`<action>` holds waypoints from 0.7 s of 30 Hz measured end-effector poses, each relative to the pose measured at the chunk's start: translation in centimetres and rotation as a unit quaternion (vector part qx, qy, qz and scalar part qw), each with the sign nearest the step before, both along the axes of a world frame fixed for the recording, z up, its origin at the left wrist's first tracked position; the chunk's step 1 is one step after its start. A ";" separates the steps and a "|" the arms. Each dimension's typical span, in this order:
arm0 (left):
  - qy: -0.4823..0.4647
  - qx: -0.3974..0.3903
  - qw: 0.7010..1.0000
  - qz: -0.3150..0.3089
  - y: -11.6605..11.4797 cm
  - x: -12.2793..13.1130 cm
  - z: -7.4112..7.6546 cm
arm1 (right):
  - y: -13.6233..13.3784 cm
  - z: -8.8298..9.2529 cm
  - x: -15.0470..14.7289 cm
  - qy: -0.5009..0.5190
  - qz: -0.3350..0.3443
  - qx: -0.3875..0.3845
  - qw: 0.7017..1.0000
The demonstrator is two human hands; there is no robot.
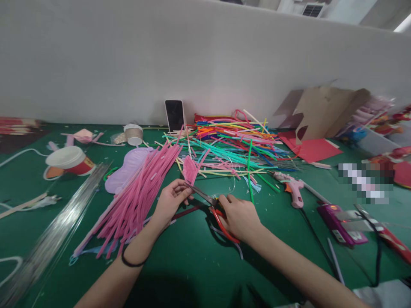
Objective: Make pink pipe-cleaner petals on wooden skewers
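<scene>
My left hand [175, 199] is closed in a pinch on a pink pipe-cleaner petal [190, 170], which stands up above the fingers. From the right, my right hand [237, 216] grips a pair of scissors [221, 222] with red handles. The scissor blades reach left to the base of the petal, by the left fingertips; whether they are closed on it I cannot tell. Left of my left hand lies a thick bundle of pink pipe cleaners [138, 201], beside a lilac eye-mask-shaped piece [125, 169].
Many coloured pipe cleaners [224, 143] pile up at the back, near an upright phone [175, 115]. A pink glue gun [293, 188] and a purple power box [340, 224] with cords lie right. At left are a paper cup [69, 160] and thin wires [61, 222].
</scene>
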State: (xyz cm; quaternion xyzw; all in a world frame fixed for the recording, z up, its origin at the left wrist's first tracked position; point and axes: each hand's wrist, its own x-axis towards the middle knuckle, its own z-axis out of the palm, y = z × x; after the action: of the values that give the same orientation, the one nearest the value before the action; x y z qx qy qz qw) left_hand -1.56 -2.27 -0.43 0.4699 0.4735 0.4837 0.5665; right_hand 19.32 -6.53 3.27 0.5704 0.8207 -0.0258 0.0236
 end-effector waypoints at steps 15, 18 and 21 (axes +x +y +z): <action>-0.010 -0.003 1.000 -0.011 -0.1 -0.1 0.3 | 0.4 -0.2 0.4 -0.023 0.003 -0.009 1.000; -0.016 -0.023 0.999 -0.021 0.0 -0.3 0.6 | 0.0 -0.3 1.1 -0.005 -0.018 0.026 1.000; -0.023 -0.048 0.999 -0.010 0.1 -0.3 0.6 | -0.9 -0.5 2.2 0.004 -0.046 0.042 0.998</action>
State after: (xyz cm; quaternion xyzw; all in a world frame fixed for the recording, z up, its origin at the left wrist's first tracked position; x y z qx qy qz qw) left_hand -1.84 -2.16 0.21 0.4357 0.4783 0.4655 0.6038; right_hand 21.51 -7.44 2.76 0.6082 0.7938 0.0054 -0.0048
